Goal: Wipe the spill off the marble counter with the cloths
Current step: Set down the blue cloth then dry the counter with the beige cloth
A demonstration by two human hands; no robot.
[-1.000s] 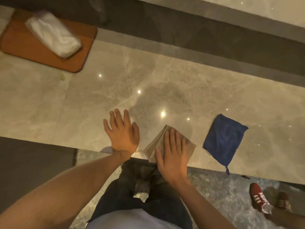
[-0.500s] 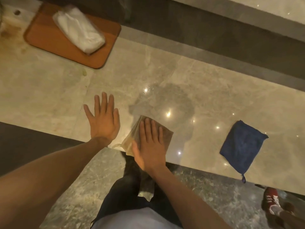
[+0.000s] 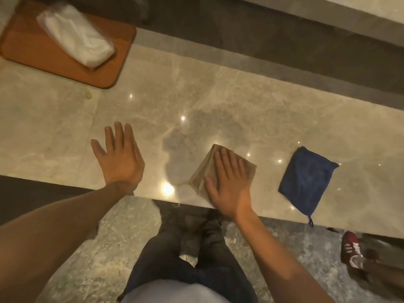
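Observation:
My right hand (image 3: 229, 184) lies flat, fingers together, pressing a folded tan cloth (image 3: 203, 171) onto the marble counter (image 3: 240, 110) near its front edge. A darker wet patch (image 3: 203, 132) spreads on the marble just beyond and left of that cloth. Flat on the counter to the left rests my left hand (image 3: 119, 158), fingers spread, holding nothing. A folded blue cloth (image 3: 306, 178) with a small loop lies untouched to the right of my right hand.
An orange-brown tray (image 3: 26, 47) at the back left carries a white plastic-wrapped pack (image 3: 76, 36). A small greenish speck (image 3: 88, 95) sits near the tray. Another person's red shoe (image 3: 350, 248) stands on the floor at the lower right.
My right hand has slid the tan cloth rightward along the front edge, away from my left hand. The left hand stays flat on the counter. The camera view has shifted.

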